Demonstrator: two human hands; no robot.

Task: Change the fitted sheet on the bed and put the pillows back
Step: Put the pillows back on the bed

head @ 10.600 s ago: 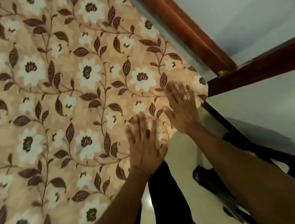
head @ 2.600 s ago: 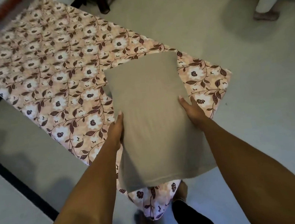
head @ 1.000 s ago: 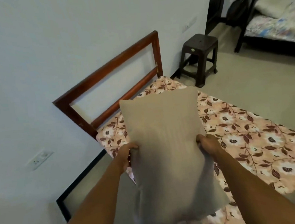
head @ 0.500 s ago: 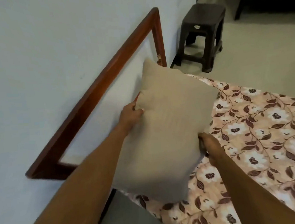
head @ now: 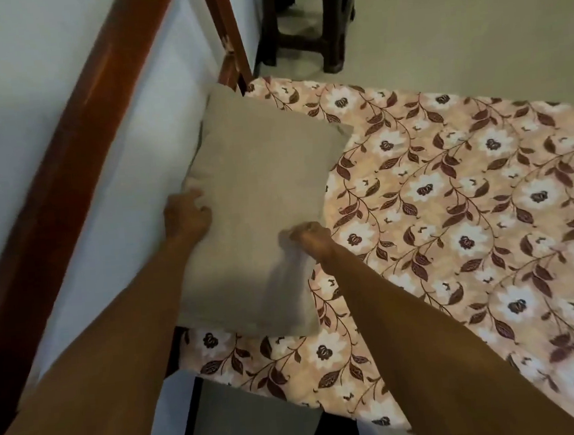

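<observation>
A dark stool [head: 310, 26] stands on the pale floor [head: 470, 31] at the top of what I see; only its legs and lower rungs show. Left of the stool, a reddish-brown wooden frame [head: 76, 137] runs slantwise down toward the lower left, with an upright post of the same wood meeting it near the stool. Behind the frame, left of the stool, is a plain white wall [head: 18, 53]. The floor spreads rightward from the stool.

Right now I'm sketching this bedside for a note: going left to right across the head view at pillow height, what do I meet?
wooden headboard rail → left hand → beige pillow → right hand → floral sheet
</observation>
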